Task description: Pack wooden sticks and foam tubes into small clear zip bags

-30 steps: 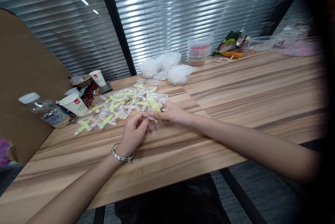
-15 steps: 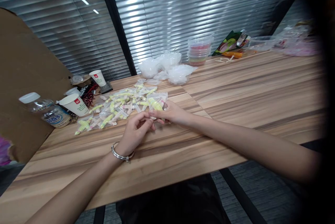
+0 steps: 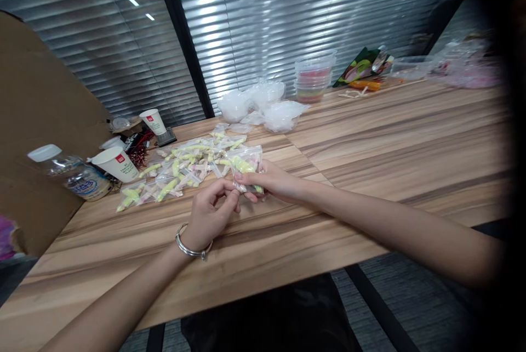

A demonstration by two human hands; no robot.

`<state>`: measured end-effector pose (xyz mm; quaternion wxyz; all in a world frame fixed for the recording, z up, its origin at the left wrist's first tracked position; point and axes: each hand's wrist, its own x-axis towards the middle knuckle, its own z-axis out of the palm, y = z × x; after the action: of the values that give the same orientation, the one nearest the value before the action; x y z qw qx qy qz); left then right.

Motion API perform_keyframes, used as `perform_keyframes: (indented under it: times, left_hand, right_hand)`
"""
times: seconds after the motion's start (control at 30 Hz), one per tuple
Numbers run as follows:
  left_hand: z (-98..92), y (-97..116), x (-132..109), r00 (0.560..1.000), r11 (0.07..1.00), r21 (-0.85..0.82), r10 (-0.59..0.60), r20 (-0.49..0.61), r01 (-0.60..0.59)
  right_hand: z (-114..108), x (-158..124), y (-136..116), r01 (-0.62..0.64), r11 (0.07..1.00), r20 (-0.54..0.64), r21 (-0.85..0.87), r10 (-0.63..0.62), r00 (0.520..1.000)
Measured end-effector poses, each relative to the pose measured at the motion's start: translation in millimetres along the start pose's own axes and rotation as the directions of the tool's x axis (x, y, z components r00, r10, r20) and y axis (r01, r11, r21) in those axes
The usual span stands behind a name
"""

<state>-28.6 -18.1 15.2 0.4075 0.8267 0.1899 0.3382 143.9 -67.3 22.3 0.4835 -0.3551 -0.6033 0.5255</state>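
Over the wooden table, both hands meet on one small clear plastic bag that holds yellow-green and pink pieces. My right hand pinches the bag from the right, fingers closed on its lower edge. A silver bracelet circles the wrist of my left hand, whose fingertips are pinched together at the bag's near left corner. Just beyond lies a pile of several similar filled bags.
At the left stand two paper cups, a lying plastic bottle and a brown cardboard sheet. Farther back are empty clear bags, stacked plastic containers and a colourful packet. Window blinds rise behind.
The bag has tilted lower toward the table in my right hand. My left hand's fingers shifted slightly along the bag's near edge.
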Motion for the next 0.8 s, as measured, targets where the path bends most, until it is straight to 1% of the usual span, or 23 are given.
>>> perform_keyframes:
  times: [0.17, 0.27, 0.33, 0.37, 0.4, 0.5, 0.57, 0.67, 0.8]
  left_hand:
    - [1.6, -2, -2, 0.999, 0.999, -0.030, 0.036, -0.041, -0.037]
    - [1.5, -3, -3, 0.993, 0.996, -0.064, 0.055, -0.104, -0.061]
    - [1.3, -5, -3, 0.987, 0.991, -0.103, 0.073, -0.144, -0.088]
    - [1.1, -5, -3, 0.984, 0.989, -0.112, 0.081, -0.161, -0.100]
    - [1.1, -6, -3, 0.981, 0.988, -0.110, 0.087, -0.174, -0.107]
    - [0.9, -8, -2, 0.976, 0.993, -0.074, 0.080, -0.203, -0.097]
    - [0.8, -7, -1, 0.979, 0.994, -0.075, 0.060, -0.195, -0.076]
    - [0.1, -5, 1, 0.986, 0.994, -0.097, 0.026, -0.167, -0.043]
    - [-1.1, -4, 4, 0.987, 0.995, -0.100, -0.003, -0.162, -0.014]
  right_hand:
    - [-2, -1, 3, -0.051, 0.991, 0.059, 0.124, 0.044, 0.997]
    - [-5, 0, 4, -0.021, 0.985, 0.149, 0.170, -0.004, 0.989]
    - [-7, 0, 3, 0.007, 0.988, 0.198, 0.156, -0.038, 0.979]
    - [-8, 0, 1, 0.021, 0.991, 0.199, 0.129, -0.047, 0.979]
    - [-9, -1, 0, 0.039, 0.995, 0.179, 0.090, -0.055, 0.982]
    - [-8, -2, -5, 0.096, 0.994, 0.055, -0.060, -0.093, 0.994]
    - [-6, -3, -7, 0.117, 0.984, 0.007, -0.133, -0.117, 0.993]
    - [-3, -3, -7, 0.110, 0.977, -0.015, -0.184, -0.115, 0.993]
    - [-4, -2, -3, 0.078, 0.974, -0.068, -0.212, -0.094, 0.993]
